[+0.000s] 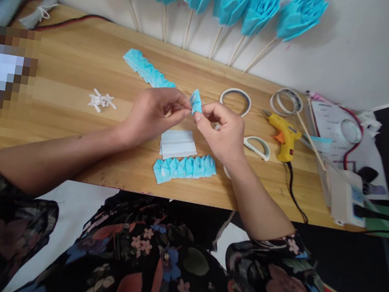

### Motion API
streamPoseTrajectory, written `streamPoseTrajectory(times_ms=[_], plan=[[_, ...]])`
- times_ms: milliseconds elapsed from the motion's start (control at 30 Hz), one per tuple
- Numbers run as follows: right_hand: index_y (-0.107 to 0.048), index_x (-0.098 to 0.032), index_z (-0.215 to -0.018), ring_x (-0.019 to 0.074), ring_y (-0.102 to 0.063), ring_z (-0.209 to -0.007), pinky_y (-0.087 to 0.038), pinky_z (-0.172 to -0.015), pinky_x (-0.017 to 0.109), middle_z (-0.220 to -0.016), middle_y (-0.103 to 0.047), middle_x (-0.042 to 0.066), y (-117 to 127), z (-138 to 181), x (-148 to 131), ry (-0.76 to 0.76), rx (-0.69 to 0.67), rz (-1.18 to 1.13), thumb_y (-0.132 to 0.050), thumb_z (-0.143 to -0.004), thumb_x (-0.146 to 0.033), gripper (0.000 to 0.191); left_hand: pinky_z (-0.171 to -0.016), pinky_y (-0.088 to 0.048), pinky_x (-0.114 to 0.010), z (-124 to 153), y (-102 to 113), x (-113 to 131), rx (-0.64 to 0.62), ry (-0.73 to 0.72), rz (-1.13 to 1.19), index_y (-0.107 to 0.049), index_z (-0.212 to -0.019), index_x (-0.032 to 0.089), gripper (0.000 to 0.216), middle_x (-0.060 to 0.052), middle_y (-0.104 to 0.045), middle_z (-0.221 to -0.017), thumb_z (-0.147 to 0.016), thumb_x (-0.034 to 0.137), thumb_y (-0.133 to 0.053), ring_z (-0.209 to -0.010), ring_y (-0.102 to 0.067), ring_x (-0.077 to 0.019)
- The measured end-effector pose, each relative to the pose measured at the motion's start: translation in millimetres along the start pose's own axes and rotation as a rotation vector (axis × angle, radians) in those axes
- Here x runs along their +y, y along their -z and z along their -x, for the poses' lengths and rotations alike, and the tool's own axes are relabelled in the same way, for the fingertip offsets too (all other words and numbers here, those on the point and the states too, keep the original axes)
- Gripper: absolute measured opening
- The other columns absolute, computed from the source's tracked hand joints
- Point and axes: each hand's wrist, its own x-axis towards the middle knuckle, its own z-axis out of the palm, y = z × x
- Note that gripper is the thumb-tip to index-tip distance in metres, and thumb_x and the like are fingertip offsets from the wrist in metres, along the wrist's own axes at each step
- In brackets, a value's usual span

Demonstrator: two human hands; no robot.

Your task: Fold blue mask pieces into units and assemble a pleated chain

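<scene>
A small folded blue piece (196,102), paper or fabric, is pinched between my two hands above the middle of the table. My left hand (157,113) grips its left edge with thumb and fingertips, and my right hand (223,130) holds its lower right side. Under the hands lies a stack of pale blue sheets (179,144). Just in front of that stack is a row of folded blue pieces (184,168), overlapping one another. A second such row (149,69) lies beyond my left hand, its right end partly hidden by it.
White strips (102,101) lie in a pile at left. Tape rolls (237,92), a yellow glue gun (285,135) with a black cord and a white power strip (349,198) are at right. Several blue flowers on sticks (231,0) lean against the wall.
</scene>
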Motion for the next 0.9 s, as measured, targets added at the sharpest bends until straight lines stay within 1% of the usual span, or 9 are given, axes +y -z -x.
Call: streamPoseTrajectory(times_ms=[167,400,633,900], plan=[[-0.058,-0.023,-0.074,0.013,-0.055,-0.069,-0.049,-0.072,0.03,-0.07,-0.061,-0.002,0.4,0.8,-1.0,-0.016,-0.025,0.054,-0.063,-0.087,-0.027,0.014,-0.064,-0.039,-0.032,-0.1,0.5,4.1,-0.033,0.091,0.074,-0.071,-0.082,0.024,0.012,-0.001,-0.067,-0.074,-0.088,0.033,-0.066,-0.066,-0.054,-0.0163],[-0.059,-0.023,-0.074,0.0139,-0.058,-0.07,-0.049,-0.073,0.031,-0.073,-0.065,-0.001,-0.2,2.4,0.1,0.022,-0.034,0.122,-0.063,-0.086,-0.025,0.013,-0.065,-0.034,-0.033,-0.3,0.4,7.5,-0.06,0.128,0.143,-0.065,-0.077,0.025,0.011,0.0,-0.06,-0.069,-0.084,0.033,-0.065,-0.065,-0.05,-0.0178],[-0.057,-0.023,-0.072,0.0137,-0.058,-0.069,-0.046,-0.072,0.031,-0.072,-0.063,-0.002,-0.3,2.7,1.2,0.067,-0.041,0.15,-0.063,-0.086,-0.023,0.015,-0.065,-0.036,-0.034,-0.5,-0.1,7.0,-0.068,0.116,0.128,-0.063,-0.073,0.024,0.011,-0.002,-0.06,-0.069,-0.082,0.03,-0.062,-0.065,-0.051,-0.018],[-0.058,-0.023,-0.073,0.0141,-0.058,-0.069,-0.047,-0.072,0.032,-0.072,-0.064,-0.002,-0.6,2.2,0.6,0.036,-0.035,0.135,-0.064,-0.086,-0.024,0.014,-0.064,-0.036,-0.033,-1.0,0.1,6.7,-0.055,0.11,0.11,-0.063,-0.073,0.023,0.012,0.0,-0.061,-0.067,-0.083,0.029,-0.061,-0.063,-0.051,-0.0167]])
